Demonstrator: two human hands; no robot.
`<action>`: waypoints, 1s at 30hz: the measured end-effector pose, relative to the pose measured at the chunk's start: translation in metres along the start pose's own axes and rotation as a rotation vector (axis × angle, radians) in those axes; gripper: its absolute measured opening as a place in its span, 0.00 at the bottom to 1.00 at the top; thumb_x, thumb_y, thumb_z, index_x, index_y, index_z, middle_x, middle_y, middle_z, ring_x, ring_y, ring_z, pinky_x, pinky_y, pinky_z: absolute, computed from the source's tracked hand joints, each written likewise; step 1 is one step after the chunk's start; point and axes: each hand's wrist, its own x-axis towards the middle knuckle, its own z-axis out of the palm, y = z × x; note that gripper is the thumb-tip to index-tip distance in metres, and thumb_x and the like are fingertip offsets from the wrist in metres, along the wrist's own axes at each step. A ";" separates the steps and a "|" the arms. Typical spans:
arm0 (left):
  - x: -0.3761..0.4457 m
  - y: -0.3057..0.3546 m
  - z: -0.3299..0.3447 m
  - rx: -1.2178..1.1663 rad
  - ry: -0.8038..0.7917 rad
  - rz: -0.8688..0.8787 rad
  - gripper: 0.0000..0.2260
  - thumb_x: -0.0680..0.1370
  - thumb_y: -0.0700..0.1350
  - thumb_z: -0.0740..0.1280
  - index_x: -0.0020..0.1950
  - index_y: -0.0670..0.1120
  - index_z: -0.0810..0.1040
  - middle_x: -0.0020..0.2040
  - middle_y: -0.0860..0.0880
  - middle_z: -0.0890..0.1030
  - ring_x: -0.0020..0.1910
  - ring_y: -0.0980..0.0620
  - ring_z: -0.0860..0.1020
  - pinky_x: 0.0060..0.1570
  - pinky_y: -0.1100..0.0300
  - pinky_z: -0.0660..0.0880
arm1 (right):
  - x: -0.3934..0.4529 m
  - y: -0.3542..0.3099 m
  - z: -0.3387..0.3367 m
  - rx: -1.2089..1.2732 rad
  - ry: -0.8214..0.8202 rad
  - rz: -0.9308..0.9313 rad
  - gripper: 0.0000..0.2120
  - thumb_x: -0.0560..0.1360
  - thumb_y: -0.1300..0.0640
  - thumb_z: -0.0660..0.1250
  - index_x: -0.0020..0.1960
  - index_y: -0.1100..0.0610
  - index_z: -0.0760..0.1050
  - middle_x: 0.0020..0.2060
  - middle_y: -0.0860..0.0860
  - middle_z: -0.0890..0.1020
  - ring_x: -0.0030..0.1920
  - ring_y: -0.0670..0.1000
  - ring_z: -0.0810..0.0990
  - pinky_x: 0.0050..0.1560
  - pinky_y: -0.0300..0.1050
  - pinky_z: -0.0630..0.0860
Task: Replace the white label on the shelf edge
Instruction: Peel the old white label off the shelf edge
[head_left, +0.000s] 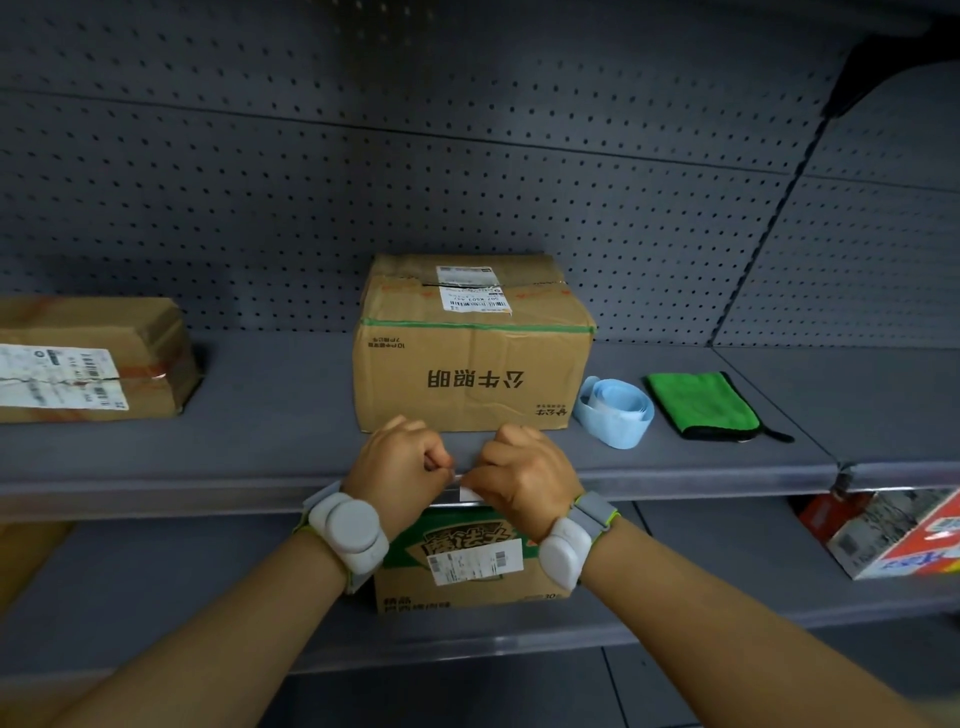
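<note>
— Grey metal shelving with a pegboard back fills the view. What are the hands doing at the grey shelf edge strip (675, 480)?

— Both are curled into loose fists, knuckles up. The left hand (397, 460) and right hand (524, 475) meet thumb to thumb, pinching the small white paper label (470, 492) that peeks out just under the right fingertips.

— Why two hands?

— My guess: one steadies the strip while the other works the label along its channel. Whether it is going in or coming out, I cannot tell.

— Which way does it lie?

— Long axis along the shelf edge, left to right, face outward.

— And beyond the fingers?

— A brown cardboard box with upside-down print (470, 358) sits just behind them. To their right lie a pale blue coiled label roll (615, 415) and a folded green microfibre cloth (701, 402), presumably kept within reach.
</note>
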 end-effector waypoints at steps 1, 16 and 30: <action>0.000 0.000 0.000 -0.005 -0.003 -0.006 0.11 0.67 0.41 0.74 0.30 0.53 0.75 0.33 0.57 0.73 0.39 0.56 0.69 0.36 0.69 0.62 | 0.000 0.000 0.000 0.004 -0.004 0.003 0.04 0.72 0.56 0.70 0.40 0.51 0.83 0.31 0.50 0.78 0.36 0.55 0.76 0.33 0.47 0.72; 0.000 0.004 -0.004 -0.054 -0.048 -0.068 0.08 0.67 0.42 0.74 0.31 0.51 0.77 0.34 0.55 0.76 0.41 0.55 0.71 0.41 0.59 0.70 | -0.010 0.007 0.007 0.095 -0.081 0.068 0.11 0.76 0.49 0.64 0.43 0.52 0.82 0.37 0.53 0.79 0.40 0.56 0.77 0.33 0.46 0.73; -0.001 0.006 -0.004 -0.068 -0.042 -0.065 0.08 0.67 0.41 0.74 0.31 0.49 0.78 0.34 0.55 0.75 0.41 0.54 0.72 0.41 0.59 0.70 | -0.005 -0.002 0.009 -0.038 0.078 -0.010 0.05 0.72 0.55 0.69 0.40 0.52 0.82 0.32 0.49 0.78 0.39 0.51 0.69 0.34 0.45 0.69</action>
